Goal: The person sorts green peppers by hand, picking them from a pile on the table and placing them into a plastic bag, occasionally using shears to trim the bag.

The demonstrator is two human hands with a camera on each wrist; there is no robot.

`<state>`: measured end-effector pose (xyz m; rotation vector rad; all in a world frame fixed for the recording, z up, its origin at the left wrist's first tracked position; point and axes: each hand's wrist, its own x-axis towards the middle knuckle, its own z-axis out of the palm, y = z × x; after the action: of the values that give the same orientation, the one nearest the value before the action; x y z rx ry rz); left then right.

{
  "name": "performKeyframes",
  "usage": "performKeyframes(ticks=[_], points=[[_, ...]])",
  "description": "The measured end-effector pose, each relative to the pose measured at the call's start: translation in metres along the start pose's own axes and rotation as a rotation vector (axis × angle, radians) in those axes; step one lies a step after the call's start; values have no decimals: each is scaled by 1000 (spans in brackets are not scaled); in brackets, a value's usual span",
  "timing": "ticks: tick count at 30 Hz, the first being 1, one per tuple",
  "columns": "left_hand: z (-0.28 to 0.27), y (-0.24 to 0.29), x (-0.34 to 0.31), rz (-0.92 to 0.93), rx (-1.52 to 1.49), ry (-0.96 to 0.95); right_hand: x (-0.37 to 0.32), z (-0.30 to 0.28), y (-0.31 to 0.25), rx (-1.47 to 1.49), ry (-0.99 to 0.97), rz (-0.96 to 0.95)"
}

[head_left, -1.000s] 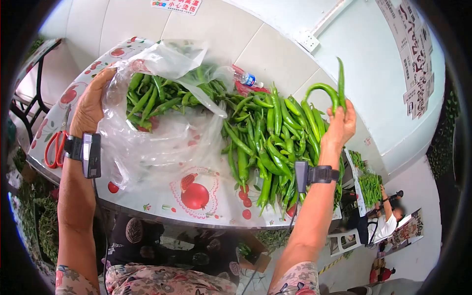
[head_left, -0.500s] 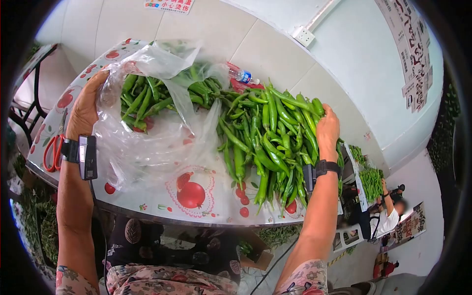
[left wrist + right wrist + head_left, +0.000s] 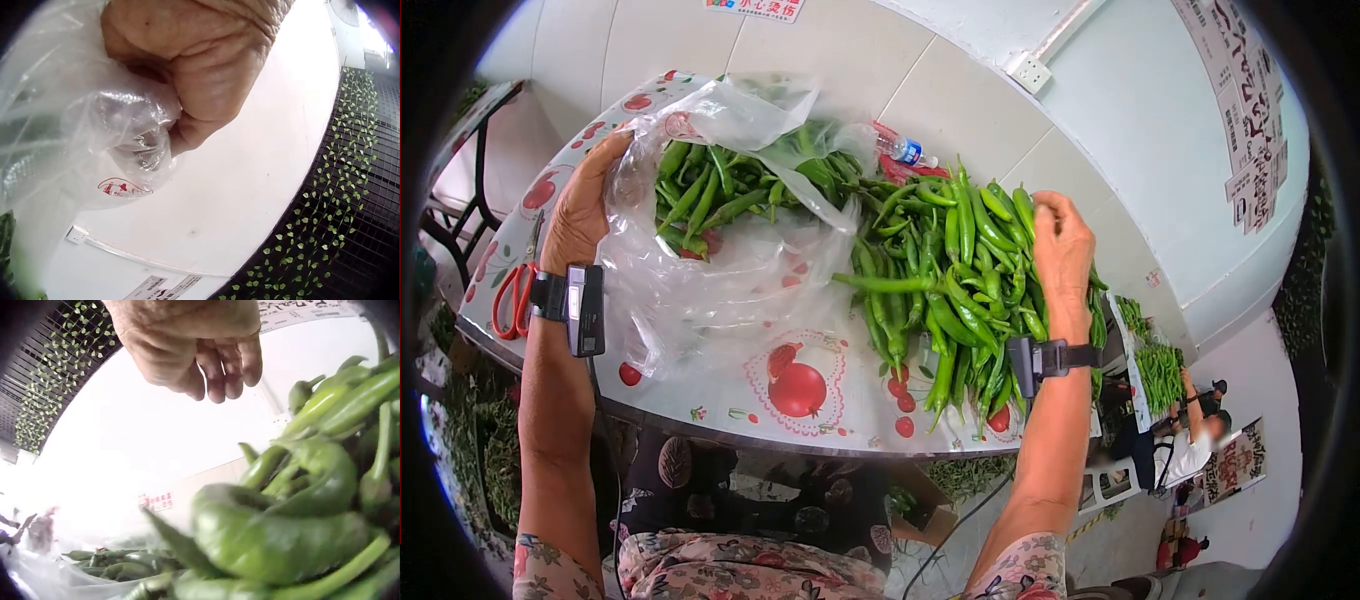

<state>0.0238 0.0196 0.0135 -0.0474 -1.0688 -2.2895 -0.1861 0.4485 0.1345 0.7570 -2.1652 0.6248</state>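
The table (image 3: 690,405) extends beneath both hands; its curved near edge runs on the wearer's side, and its patterned cover shows between that edge and the bag. The heap of green peppers (image 3: 975,290) lies from between the hands to below the right hand. These peppers are long, glossy and mid to dark green, some straight, some curved, with thin paler stems. The heap's near tips reach close to the table's near edge; its far side lies near the tiled wall (image 3: 830,60). The clear plastic bag (image 3: 710,285) lies between the left hand and the heap, crumpled and translucent, its loose upper film raised. More green peppers (image 3: 710,190) show within and through the film, inward of the left grip. The left hand (image 3: 583,210) grips the bag's outer side, fingers curled round bunched film. The right hand (image 3: 1063,250) is relaxed, fingers loosely bent downward and holding nothing; in the right wrist view a gap separates its fingertips from the peppers. One crosswise pepper (image 3: 885,284) points from the heap toward the bag; its contact cannot be determined. Red-handled scissors (image 3: 516,298) lie just outboard of the left wrist. A plastic bottle (image 3: 905,151) lies beyond the heap, between the hands.
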Motion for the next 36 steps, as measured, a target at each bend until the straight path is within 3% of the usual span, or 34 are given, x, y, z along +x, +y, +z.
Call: performKeyframes(ticks=[5, 11, 14, 17, 23, 26, 36], points=[[3, -1, -2, -8, -52, -7, -23, 17, -34, 115, -224, -86], [11, 1, -8, 2, -22, -5, -58, 38, -73, 101, -650, -200], [10, 1, -9, 22, 5, -4, -79, 45, -92, -96, -898, -236], [17, 0, -12, 35, 0, -10, -99, 54, -95, -173, -885, -322], [14, 1, -10, 41, 63, -2, -104, 53, -95, -87, -896, -291], [10, 1, -8, 29, 25, -50, -108, 55, -87, 3, -795, -369], [16, 2, -11, 37, 19, -22, -106, 57, -108, -131, -964, -248]])
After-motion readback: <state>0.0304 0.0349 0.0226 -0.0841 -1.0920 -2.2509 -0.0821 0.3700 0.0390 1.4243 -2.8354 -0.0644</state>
